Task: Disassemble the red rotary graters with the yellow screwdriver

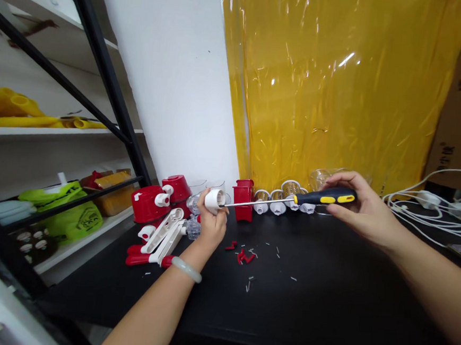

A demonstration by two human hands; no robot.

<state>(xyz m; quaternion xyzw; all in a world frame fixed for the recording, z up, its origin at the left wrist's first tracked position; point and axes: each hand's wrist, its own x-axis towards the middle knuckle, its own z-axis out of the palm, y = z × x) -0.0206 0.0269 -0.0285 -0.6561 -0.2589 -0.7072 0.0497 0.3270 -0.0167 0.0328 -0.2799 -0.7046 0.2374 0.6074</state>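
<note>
In my left hand is a white cylindrical plastic part, gripped with its round opening facing right. My right hand has thumb and fingers around the end of a screwdriver with a black and yellow handle. Its long metal shaft points left, and the tip meets the lower edge of the white part; whether it sits in a screw is too small to tell. Below on the table lie small red plastic pieces and several scattered thin metallic bits. White handles with red grips lie left of my left hand.
A black table spans the front. Red housings stand at the left, a red box at the wall. Several drum graters line the back beside a yellow plastic sheet. White cables lie right; a shelf rack stands left.
</note>
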